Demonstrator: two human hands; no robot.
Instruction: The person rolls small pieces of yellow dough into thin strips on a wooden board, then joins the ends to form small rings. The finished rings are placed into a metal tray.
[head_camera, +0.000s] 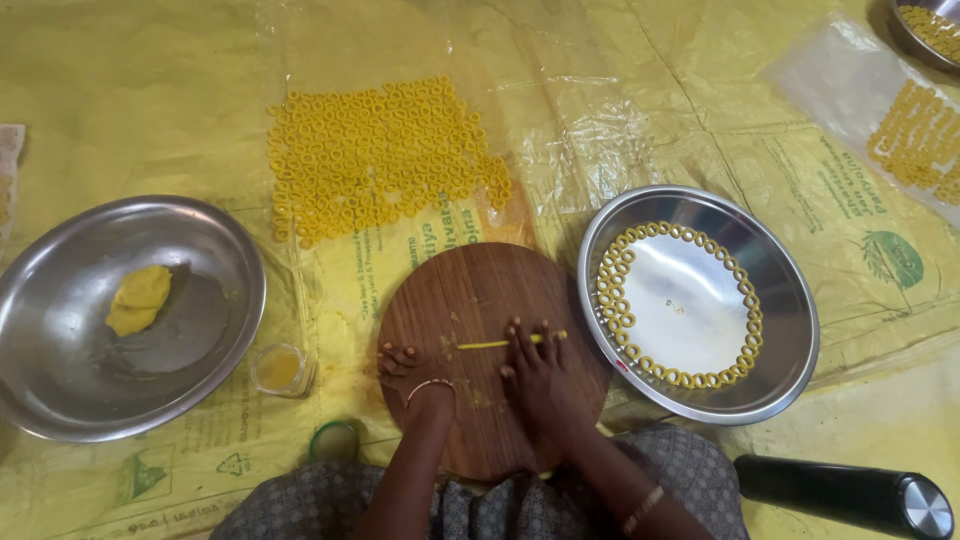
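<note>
Softly, the right hand (535, 365) presses flat, fingers spread, on a thin yellow dough strand (500, 343) atop the round wooden board (470, 295); left hand (405, 365) rests curled, empty. It likely tears easily, best lifted by its ends.

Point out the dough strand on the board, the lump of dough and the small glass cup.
dough strand (500, 343), head view, middle of the thin yellow strand.
lump of dough (139, 299), head view, centre of the lump.
small glass cup (280, 369), head view, its yellow inside.
</note>
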